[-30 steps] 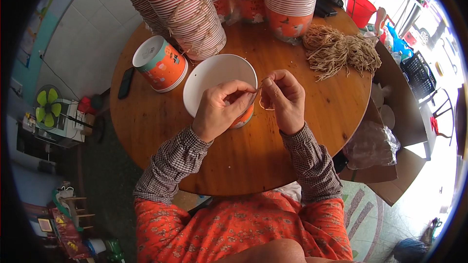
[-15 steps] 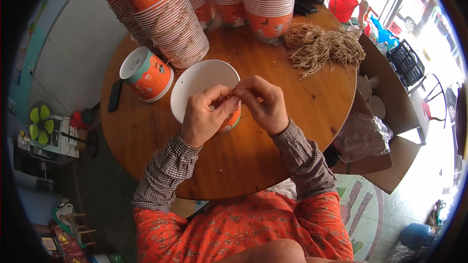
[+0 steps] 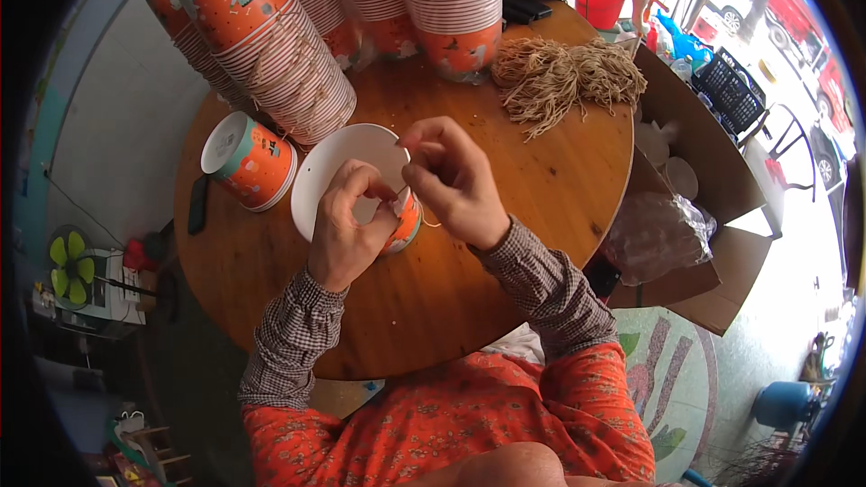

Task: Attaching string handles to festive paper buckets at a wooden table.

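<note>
Both hands on paper bucket (image 3: 361, 167), mid-table (image 3: 505, 216). Left hand (image 3: 347, 230) pinches its rim; right hand (image 3: 456, 182) pinches thin string (image 3: 431, 222) at the rim. String pile (image 3: 564, 79) at far edge.

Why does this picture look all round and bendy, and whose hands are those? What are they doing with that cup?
The camera sits on a person's head and looks down, and its wide lens bends the edges. No machine here: the left hand and right hand are the person's own. Together they hold an orange paper cup, white inside, and pinch a thin string at its rim. On the round wooden table lie another cup on its side, tall stacks of cups and a pile of tan strings. A cardboard box stands to the right.
</note>
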{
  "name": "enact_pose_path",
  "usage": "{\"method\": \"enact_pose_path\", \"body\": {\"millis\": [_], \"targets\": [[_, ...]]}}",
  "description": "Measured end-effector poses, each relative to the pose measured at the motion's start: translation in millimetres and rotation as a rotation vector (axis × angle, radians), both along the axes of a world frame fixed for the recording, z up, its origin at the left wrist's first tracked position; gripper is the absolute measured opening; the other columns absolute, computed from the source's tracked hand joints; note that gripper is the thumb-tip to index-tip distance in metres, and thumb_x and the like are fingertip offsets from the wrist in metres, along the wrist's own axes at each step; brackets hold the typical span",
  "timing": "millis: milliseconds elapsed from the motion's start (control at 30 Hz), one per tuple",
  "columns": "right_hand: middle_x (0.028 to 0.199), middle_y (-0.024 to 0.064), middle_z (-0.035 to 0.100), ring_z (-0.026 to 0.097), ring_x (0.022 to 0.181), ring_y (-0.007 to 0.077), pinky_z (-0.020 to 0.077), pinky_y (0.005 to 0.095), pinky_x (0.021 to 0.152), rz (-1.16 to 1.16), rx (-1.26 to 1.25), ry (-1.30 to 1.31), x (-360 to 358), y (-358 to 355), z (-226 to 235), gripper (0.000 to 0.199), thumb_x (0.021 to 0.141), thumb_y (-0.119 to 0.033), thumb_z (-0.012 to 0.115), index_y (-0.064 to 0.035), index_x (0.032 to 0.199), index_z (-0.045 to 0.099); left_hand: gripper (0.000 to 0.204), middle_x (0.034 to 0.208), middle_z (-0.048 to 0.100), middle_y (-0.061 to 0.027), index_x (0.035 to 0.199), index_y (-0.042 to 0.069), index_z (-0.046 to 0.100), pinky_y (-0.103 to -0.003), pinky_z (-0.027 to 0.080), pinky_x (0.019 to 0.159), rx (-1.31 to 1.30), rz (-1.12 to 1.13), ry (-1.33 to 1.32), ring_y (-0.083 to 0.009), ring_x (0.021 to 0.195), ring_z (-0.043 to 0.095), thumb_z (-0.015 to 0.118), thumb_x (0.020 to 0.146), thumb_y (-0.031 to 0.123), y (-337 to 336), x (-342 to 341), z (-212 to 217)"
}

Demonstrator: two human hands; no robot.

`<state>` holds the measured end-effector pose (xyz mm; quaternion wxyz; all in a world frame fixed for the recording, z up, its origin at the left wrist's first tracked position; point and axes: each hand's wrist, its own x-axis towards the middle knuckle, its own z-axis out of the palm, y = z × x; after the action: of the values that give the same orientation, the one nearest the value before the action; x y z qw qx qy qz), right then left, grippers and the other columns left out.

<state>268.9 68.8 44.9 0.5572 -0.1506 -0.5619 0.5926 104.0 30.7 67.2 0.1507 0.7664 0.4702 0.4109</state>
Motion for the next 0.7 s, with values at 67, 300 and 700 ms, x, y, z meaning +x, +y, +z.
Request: {"method": "enact_pose_path", "body": {"millis": [67,300,700], "targets": [[0.075,-0.0056,0.049,0.043,0.066,0.0003,0.035,0.0184,0.056,-0.054,-0.05,0.061,7,-2,16,0.022,0.087,0.005,0.053,-0.0042,0.107,0.047,0.012,0.082,0.052,-0.0071,0.081,0.002,0.052,-0.033,0.045,0.07,-0.001,0.014,0.007,-0.0211,0.076,0.052,0.062,0.074,0.0,-3,-5,-6],[0.069,-0.0019,0.047,0.035,0.052,0.0047,0.0265,0.0214,0.046,-0.189,-0.052,0.205,57,11,48,0.009,0.087,-0.002,0.053,-0.0055,0.094,0.049,0.013,0.081,0.056,-0.009,0.079,0.004,0.055,-0.035,0.046,0.071,0.047,0.037,0.225,-0.0246,0.078,0.057,0.059,0.07,-0.004,-15,-20,-25],[0.07,-0.0023,0.053,0.047,0.055,0.0041,0.036,0.0193,0.047,-0.114,0.046,-0.085,76,-9,90,0.01,0.09,-0.003,0.058,-0.0024,0.1,0.057,0.031,0.105,0.062,-0.0137,0.109,0.003,0.06,-0.038,0.046,0.087,0.184,-0.111,0.047,-0.03,0.1,0.06,0.069,0.079,0.007,-33,17,-5]]}}
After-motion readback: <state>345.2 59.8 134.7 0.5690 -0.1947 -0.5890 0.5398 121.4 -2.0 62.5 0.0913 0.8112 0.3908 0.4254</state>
